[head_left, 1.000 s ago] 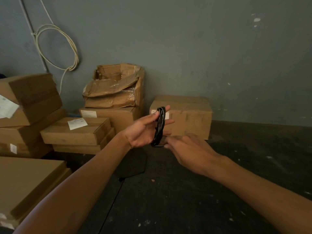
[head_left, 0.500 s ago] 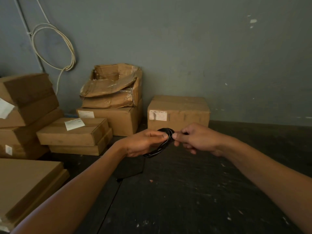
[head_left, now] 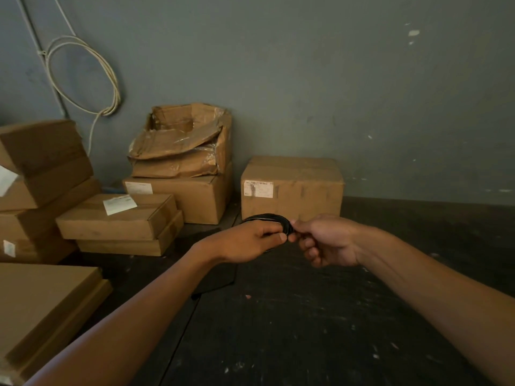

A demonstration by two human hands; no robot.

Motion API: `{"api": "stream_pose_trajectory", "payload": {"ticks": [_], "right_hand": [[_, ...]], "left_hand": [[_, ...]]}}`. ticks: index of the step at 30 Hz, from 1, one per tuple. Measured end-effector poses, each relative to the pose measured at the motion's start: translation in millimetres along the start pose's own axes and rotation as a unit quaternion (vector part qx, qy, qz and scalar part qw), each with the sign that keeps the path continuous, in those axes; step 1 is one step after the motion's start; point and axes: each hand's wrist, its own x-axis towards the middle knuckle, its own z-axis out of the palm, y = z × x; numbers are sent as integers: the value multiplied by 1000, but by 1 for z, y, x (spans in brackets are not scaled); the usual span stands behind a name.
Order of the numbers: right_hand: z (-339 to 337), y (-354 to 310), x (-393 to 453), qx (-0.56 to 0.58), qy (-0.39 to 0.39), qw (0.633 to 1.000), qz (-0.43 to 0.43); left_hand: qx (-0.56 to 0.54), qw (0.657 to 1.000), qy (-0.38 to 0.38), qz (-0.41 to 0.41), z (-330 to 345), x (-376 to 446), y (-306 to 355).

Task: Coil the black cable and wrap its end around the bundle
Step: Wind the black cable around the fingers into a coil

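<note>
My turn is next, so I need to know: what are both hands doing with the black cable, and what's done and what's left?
Left hand: grips the coiled black cable, held in the air in front of the labelled cardboard box.
Right hand: pinches the cable at the coil's right edge.
Done: the cable is gathered into a small coil.
Left: whether the end is fully wrapped can't be seen; finish winding it round the bundle.

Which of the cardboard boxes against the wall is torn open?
The crumpled box stacked atop the labelled carton, left of the hands; its top gapes, the others are shut.
</note>
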Motion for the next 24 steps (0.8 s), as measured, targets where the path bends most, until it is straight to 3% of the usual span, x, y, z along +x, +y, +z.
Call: {"api": "stream_pose_trajectory", "payload": {"ticks": [5,10,17,24], "right_hand": [[-6,2,2,4,-44,999,4],[-9,7,4,-134,34,984,-112],[-5,27,10,-87,101,917,-376],[3,39,6,-75,68,887,-450]], "left_hand": [[51,999,-12,12,6,-1,-2],[32,994,-104,9,6,-2,5],[-207,971,-110,-44,0,-5,4],[-412,905,-91,-60,0,-6,-14]]}}
